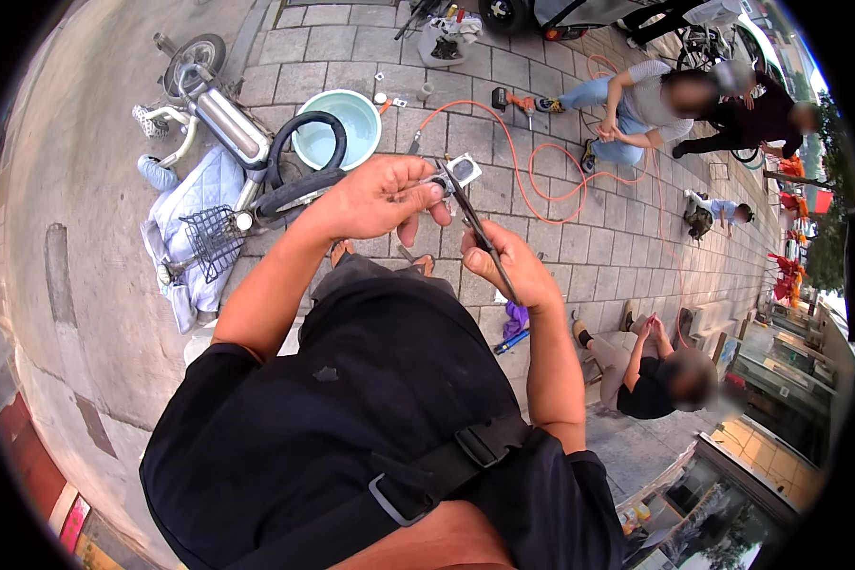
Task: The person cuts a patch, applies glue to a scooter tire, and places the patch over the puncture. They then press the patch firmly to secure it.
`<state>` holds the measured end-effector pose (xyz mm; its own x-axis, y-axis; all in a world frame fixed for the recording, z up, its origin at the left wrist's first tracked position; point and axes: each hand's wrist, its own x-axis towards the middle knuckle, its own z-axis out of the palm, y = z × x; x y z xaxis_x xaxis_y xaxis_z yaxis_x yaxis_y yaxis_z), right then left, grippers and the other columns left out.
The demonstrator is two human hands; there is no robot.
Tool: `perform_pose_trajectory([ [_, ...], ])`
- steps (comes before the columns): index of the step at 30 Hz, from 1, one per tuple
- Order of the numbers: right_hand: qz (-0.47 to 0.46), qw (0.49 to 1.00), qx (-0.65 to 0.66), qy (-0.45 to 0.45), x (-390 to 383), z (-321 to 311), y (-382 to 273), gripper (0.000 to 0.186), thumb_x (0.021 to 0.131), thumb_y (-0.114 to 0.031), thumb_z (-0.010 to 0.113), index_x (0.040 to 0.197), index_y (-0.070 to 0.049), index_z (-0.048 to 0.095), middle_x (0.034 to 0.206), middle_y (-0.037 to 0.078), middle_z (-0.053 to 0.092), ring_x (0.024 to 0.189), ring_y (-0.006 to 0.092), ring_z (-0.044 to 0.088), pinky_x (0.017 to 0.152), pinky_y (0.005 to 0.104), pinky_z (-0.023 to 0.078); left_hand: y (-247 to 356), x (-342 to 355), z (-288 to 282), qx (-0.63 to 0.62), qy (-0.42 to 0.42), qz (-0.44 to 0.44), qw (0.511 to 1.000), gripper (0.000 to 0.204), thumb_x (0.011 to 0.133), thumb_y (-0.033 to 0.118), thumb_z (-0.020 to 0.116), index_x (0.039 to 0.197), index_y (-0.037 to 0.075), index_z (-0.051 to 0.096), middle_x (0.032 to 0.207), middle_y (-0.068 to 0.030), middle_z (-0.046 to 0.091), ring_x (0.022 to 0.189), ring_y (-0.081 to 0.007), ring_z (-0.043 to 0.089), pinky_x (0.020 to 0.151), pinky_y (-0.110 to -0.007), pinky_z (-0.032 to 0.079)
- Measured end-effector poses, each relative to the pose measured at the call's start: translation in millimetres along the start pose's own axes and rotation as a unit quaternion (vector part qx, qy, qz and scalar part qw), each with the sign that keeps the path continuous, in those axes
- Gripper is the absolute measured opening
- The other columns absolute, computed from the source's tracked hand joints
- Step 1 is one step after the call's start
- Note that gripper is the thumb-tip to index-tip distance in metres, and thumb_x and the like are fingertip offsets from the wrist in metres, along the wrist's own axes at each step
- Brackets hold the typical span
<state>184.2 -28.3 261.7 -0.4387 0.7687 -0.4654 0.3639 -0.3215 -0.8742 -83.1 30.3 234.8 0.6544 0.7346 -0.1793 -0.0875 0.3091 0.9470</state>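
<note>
My left hand (385,195) is closed on a small pale piece with a dark ring (438,187), held up in front of me. My right hand (508,261) grips a long dark metal tool (473,218), apparently scissors, whose upper end meets that piece between my hands. A white square item with a grey middle (465,169) shows just beyond the tool's tip; whether I hold it or it lies below, I cannot tell. Behind my left hand are a black tyre or inner tube (318,123) and a pale green basin of water (361,128).
A two-wheeler (237,133) lies on its side over a quilted cloth (199,190) at left. An orange hose (527,204) crosses the pavers near a drill (521,103). One person (627,114) crouches ahead, another (646,380) sits at right. A blue pump-like tool (511,340) lies right of me.
</note>
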Motion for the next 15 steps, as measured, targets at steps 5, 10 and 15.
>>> perform_pose_trajectory([
  [5, 0.003, 0.999, -0.033, 0.022, -3, -9, 13, 0.049, 0.094, -0.051, 0.076, 0.100, -0.003, 0.066, 0.084, 0.000, 0.067, 0.084, 0.0102, 0.060, 0.077, 0.0291, 0.049, 2, 3, 6, -0.013, -0.007, 0.016, 1.000, 0.023, 0.110, 0.018, 0.058, 0.118, -0.003, 0.061, 0.099, -0.0114, 0.077, 0.066, -0.0105, 0.066, 0.061, -0.025, 0.054],
  [10, -0.002, 0.999, 0.049, 0.013, -14, -12, 6, 0.045, 0.098, -0.044, 0.076, 0.111, -0.001, 0.066, 0.090, 0.006, 0.072, 0.087, 0.0137, 0.068, 0.083, 0.0307, 0.053, -11, -8, 1, 0.004, 0.005, 0.032, 0.999, 0.025, 0.108, 0.018, 0.061, 0.120, -0.004, 0.062, 0.097, -0.0105, 0.075, 0.071, -0.0110, 0.067, 0.064, -0.026, 0.055],
  [15, -0.024, 0.999, 0.027, -0.019, -13, -11, 10, 0.061, 0.095, -0.052, 0.076, 0.122, 0.001, 0.062, 0.088, 0.004, 0.065, 0.080, 0.0132, 0.064, 0.079, 0.0309, 0.052, 3, -1, 9, 0.020, 0.046, 0.027, 0.998, 0.024, 0.108, 0.018, 0.063, 0.118, -0.004, 0.063, 0.094, -0.0080, 0.074, 0.069, -0.0098, 0.065, 0.064, -0.025, 0.054],
])
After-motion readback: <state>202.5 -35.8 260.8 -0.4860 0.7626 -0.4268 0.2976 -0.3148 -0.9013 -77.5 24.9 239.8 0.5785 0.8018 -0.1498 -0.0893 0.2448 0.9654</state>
